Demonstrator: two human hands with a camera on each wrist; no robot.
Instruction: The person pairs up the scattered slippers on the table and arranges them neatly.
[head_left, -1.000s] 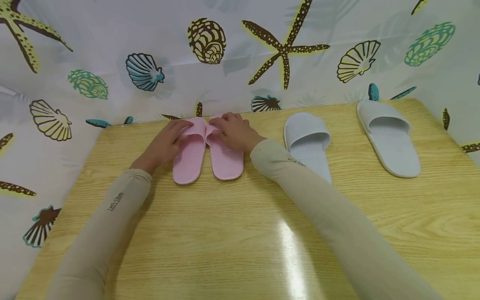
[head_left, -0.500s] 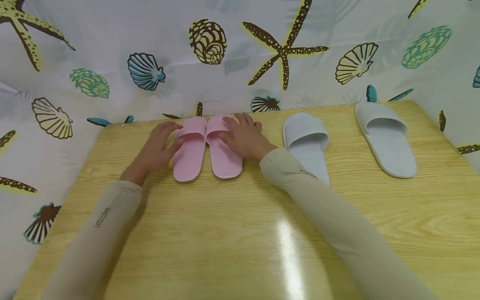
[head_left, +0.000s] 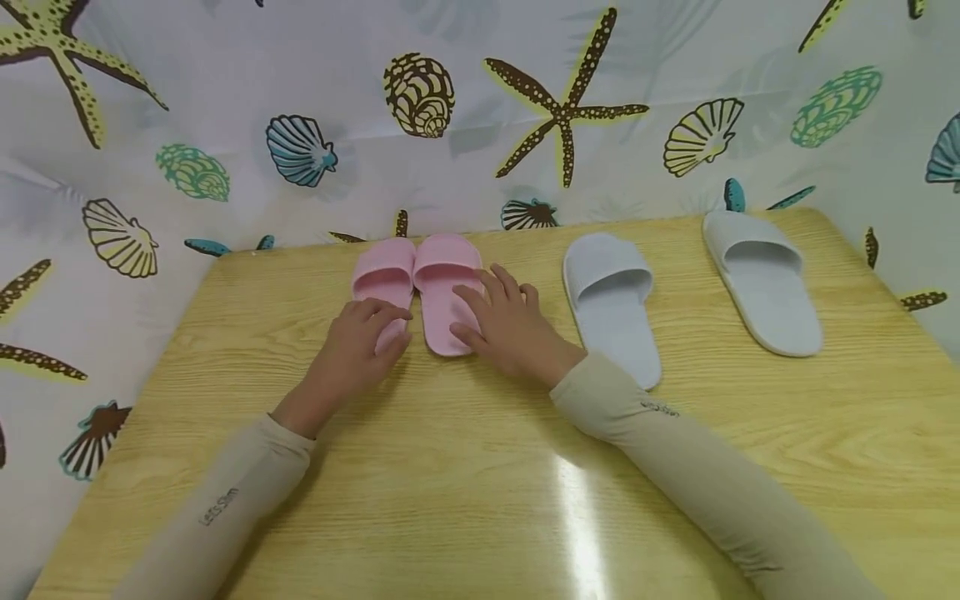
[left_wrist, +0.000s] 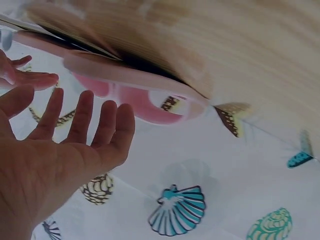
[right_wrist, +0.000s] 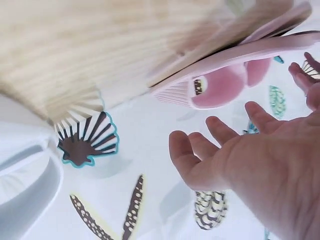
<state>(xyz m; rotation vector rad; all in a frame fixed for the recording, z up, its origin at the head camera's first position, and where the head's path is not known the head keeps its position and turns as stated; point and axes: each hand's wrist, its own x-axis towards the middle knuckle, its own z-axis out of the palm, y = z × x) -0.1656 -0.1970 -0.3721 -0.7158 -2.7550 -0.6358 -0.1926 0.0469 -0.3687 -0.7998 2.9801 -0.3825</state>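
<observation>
Behind everything you have a white cloth, and before it the wood-grain table, its back edge close to the cloth. Your beige left sleeve and right sleeve reach in over the table from the near side. A big brown starfish is printed on the cloth. On the right of the table lie two slippers, a near white slipper and a far white slipper, well apart, both with toes toward the cloth. Left of them is your pink pair: the left pink slipper and the right pink slipper lie sole down at the back of the table, their straps touching and their heels slightly apart. Your left hand covers part of the left pink slipper's heel in the head view, fingers apart and gently bent; you cannot tell whether it touches. Your right hand is beside the right pink slipper, its fingers apart and loosely bent, with a gap showing in the right wrist view. Smaller are the cloth's printed shells, one blue shell among them, then the dark lettering on your left sleeve.
</observation>
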